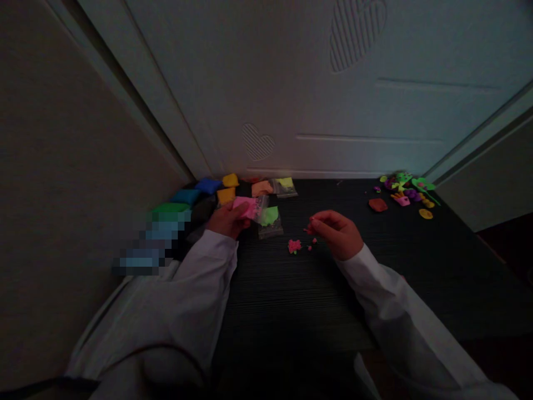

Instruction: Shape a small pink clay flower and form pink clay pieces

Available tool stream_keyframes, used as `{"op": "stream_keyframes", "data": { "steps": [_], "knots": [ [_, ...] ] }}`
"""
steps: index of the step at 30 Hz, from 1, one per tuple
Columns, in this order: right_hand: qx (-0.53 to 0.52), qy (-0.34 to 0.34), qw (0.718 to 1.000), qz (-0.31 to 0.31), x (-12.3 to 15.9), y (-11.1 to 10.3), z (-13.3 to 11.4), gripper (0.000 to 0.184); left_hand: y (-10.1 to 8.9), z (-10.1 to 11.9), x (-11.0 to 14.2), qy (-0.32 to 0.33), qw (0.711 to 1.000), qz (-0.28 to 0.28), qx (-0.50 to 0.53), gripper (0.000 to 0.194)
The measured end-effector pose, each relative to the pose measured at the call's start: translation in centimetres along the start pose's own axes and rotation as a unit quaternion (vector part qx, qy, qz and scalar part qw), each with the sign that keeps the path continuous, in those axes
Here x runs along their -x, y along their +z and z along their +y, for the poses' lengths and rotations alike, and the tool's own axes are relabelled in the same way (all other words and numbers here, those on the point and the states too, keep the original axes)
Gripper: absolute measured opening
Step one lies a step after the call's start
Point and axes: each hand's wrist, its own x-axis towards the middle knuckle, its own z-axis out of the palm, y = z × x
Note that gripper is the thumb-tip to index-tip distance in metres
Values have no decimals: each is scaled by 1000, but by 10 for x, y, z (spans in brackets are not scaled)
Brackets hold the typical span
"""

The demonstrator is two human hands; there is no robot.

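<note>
A dark counter sits against a pale door with hearts. The left hand is closed around a see-through bag of pink clay. The right hand pinches a tiny pink bit, just above a bumpy pink flower on the counter.

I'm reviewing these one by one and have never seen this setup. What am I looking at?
There is no machine: these are a person's own bare hands, seen from a camera worn on the head, looking forward and down. The left hand holds a pink packet. The right hand is pinched shut; anything in it is too small to make out. Between them on the dark table lies a pink cluster. More coloured packets lie towards the left, and small coloured shapes at the far right.
</note>
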Motion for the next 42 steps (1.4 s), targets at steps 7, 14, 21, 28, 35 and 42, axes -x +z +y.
{"op": "stream_keyframes", "data": {
  "steps": [7, 14, 21, 28, 35, 42],
  "knots": [
    [113, -10, 993, -28, 9, -21, -6, 15, -5, 1, 2, 61, 954, 115, -270, 40],
    [87, -9, 996, -20, 12, -27, -7, 12, -2, -1, 7, 138, 851, 143, -487, 31],
    [-14, 50, 998, -29, 13, -25, -5, 15, 1, -5, 12, 164, 729, 146, -648, 36],
    [16, 37, 999, -33, 18, -17, -4, 13, -7, -9, 7, 279, 626, 120, -718, 34],
    [60, 10, 998, -26, 14, -20, 2, 16, -3, -7, 12, 355, 605, 106, -705, 32],
    [5, 14, 999, -37, 14, -19, 3, 21, -2, -8, 11, 373, 611, 70, -695, 26]
  ]
}}
